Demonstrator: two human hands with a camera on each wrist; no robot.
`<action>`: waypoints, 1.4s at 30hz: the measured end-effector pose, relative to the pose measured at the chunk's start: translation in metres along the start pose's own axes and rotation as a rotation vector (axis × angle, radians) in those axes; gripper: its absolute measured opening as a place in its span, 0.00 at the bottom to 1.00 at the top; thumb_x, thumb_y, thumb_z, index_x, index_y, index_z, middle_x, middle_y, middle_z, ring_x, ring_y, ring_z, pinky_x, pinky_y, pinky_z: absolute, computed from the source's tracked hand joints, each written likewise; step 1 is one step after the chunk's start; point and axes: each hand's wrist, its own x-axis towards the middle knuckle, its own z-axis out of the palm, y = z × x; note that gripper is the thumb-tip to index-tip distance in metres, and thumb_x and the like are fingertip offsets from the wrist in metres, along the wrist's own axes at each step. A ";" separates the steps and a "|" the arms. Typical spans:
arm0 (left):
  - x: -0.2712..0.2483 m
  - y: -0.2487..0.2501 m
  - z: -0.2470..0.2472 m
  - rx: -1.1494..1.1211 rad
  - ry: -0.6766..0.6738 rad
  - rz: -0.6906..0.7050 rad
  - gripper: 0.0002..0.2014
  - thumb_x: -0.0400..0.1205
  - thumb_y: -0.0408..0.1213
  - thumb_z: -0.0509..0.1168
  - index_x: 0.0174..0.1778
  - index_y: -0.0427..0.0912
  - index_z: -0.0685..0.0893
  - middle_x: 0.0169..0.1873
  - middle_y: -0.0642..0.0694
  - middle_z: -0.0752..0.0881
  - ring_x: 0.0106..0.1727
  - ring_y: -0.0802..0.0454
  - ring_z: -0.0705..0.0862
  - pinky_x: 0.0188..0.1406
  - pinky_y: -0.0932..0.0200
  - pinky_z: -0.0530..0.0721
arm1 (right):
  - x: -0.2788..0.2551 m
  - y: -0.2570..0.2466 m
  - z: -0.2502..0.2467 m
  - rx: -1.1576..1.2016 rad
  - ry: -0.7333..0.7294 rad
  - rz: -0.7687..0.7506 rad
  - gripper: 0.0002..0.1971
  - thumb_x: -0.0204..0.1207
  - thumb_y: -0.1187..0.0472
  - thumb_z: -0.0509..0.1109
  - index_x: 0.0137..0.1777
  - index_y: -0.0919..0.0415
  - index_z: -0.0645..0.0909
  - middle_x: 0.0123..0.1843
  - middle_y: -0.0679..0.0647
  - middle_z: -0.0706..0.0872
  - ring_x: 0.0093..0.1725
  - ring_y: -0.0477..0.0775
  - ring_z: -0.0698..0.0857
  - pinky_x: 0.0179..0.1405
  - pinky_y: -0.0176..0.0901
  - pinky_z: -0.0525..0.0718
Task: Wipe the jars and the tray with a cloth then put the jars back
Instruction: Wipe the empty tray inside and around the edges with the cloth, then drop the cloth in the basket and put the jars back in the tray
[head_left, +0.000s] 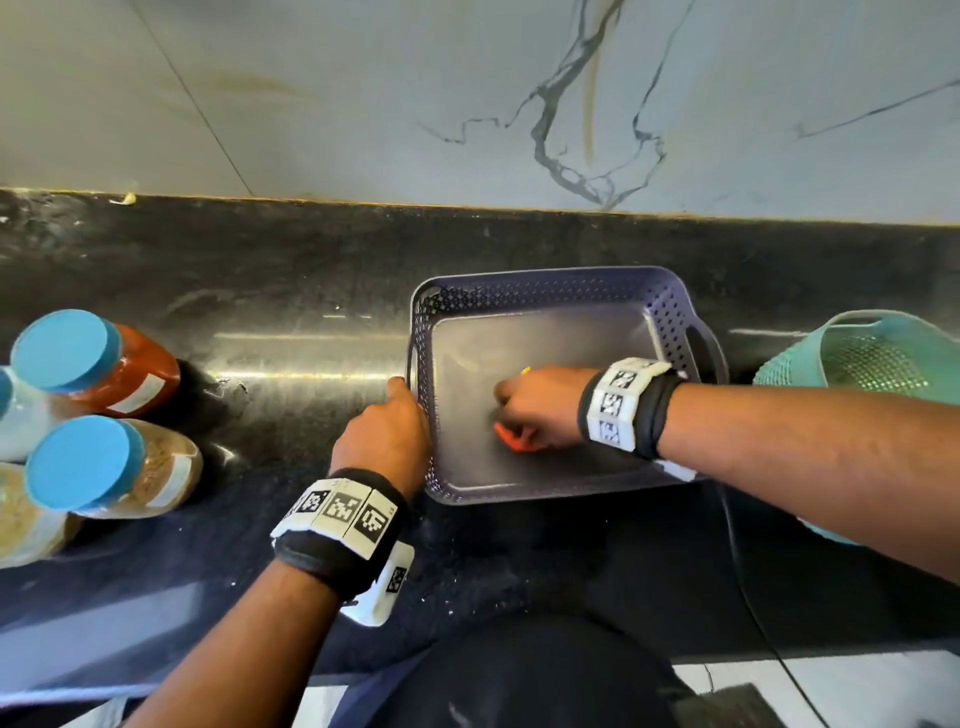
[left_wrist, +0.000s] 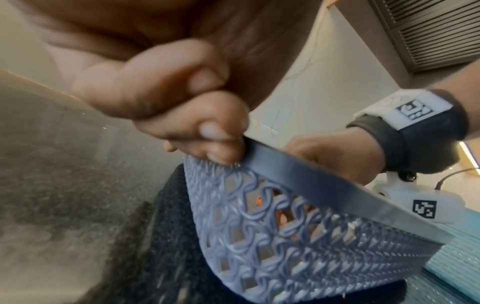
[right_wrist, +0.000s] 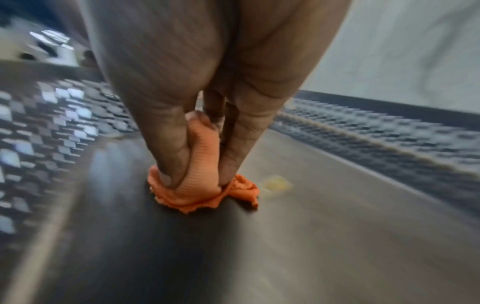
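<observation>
- Head view: tray sits empty on the black bench, likely cleared so its floor can be wiped; left hand grips the tray's left rim, probably to stop it sliding; right hand is inside the tray, fingers bunched round the orange cloth, pressing it on the floor; jars with blue lids stand grouped at the far left, well apart from the tray, parked out of the way until put back; white labels on the jars, text too small to read; a teal basket sits to the right.
- Left wrist view: fingers curl over the tray rim, thumb side hidden; lattice wall below; square coded markers on the wristbands, no readable words.
- Right wrist view: cloth wadded tight between thumb and fingers for pressure; a small yellow speck lies just beside it on the tray floor; view blurred, no writing.
</observation>
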 end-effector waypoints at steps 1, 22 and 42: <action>0.001 0.000 0.000 -0.005 -0.002 -0.004 0.05 0.89 0.35 0.52 0.57 0.38 0.69 0.52 0.29 0.88 0.53 0.28 0.88 0.50 0.40 0.82 | -0.005 0.017 -0.001 -0.006 -0.002 0.103 0.13 0.82 0.55 0.63 0.51 0.61 0.87 0.52 0.60 0.84 0.48 0.67 0.87 0.43 0.49 0.79; -0.018 0.093 -0.041 0.178 0.224 0.422 0.33 0.86 0.55 0.64 0.82 0.40 0.69 0.73 0.33 0.80 0.67 0.31 0.84 0.62 0.39 0.83 | -0.271 0.066 0.041 0.821 0.925 0.960 0.15 0.68 0.72 0.75 0.50 0.54 0.92 0.46 0.49 0.91 0.47 0.53 0.87 0.48 0.43 0.83; -0.019 0.132 0.012 0.171 0.100 0.730 0.18 0.80 0.21 0.70 0.64 0.40 0.86 0.51 0.43 0.88 0.47 0.44 0.88 0.48 0.53 0.87 | -0.286 0.085 0.068 0.628 0.772 1.215 0.07 0.76 0.62 0.71 0.41 0.55 0.90 0.47 0.54 0.93 0.49 0.61 0.89 0.53 0.48 0.86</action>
